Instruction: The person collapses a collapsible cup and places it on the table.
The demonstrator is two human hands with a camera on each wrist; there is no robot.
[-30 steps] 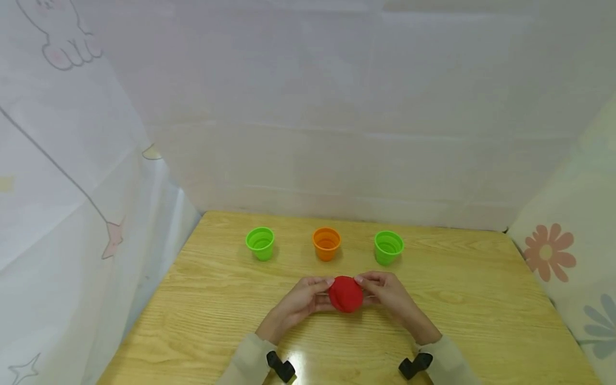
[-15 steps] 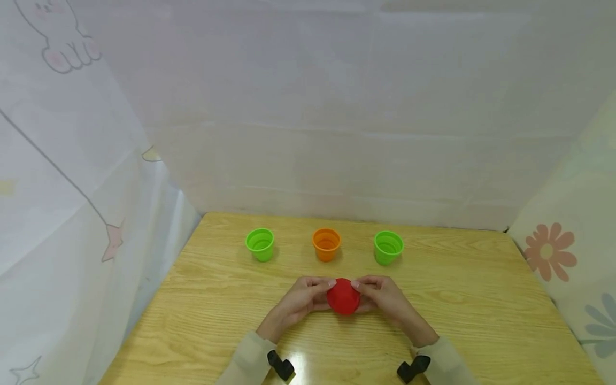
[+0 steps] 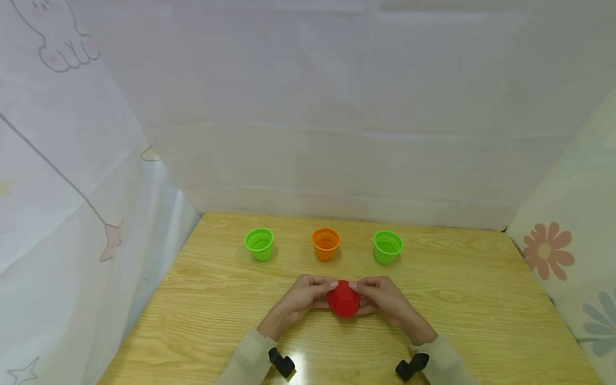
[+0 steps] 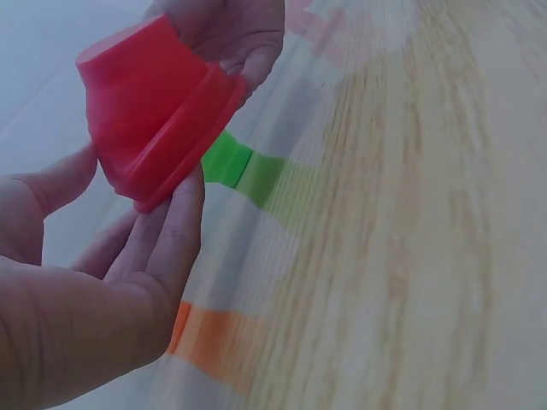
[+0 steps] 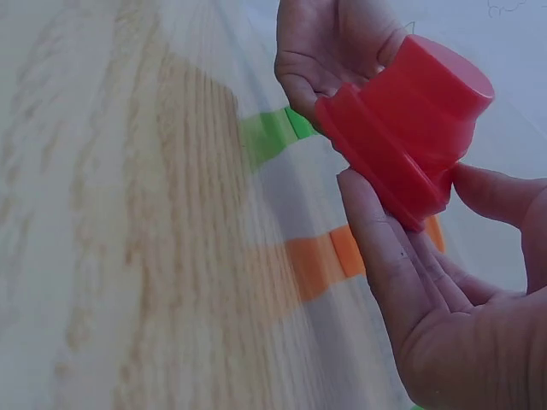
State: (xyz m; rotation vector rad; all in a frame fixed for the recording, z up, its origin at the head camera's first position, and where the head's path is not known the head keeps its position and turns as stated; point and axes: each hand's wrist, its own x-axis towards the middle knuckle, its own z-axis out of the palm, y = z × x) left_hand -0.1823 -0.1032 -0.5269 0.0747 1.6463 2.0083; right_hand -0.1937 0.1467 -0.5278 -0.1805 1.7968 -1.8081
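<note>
A red collapsible cup (image 3: 344, 300) is held between both hands above the front middle of the table, its base turned toward the head camera. In the wrist views the red cup (image 4: 154, 102) is partly stretched out, with uneven folds near its rim. My left hand (image 3: 297, 299) pinches its left side, thumb on the wall and fingers under the rim. From the right, my right hand (image 3: 386, 299) pinches it the same way. The right wrist view shows the fingers (image 5: 393, 256) beneath the rim and the thumb against the wall.
Beyond the hands, a green cup (image 3: 259, 245), an orange cup (image 3: 325, 244) and another green cup (image 3: 387, 247) stand upright in a row on the wooden table (image 3: 202, 299). A pale cloth (image 3: 337, 133) hangs behind the table and along its sides.
The red cup has tilted and its base now stands out further toward the head camera. Both hands have shifted slightly with it. The three standing cups have stayed put.
</note>
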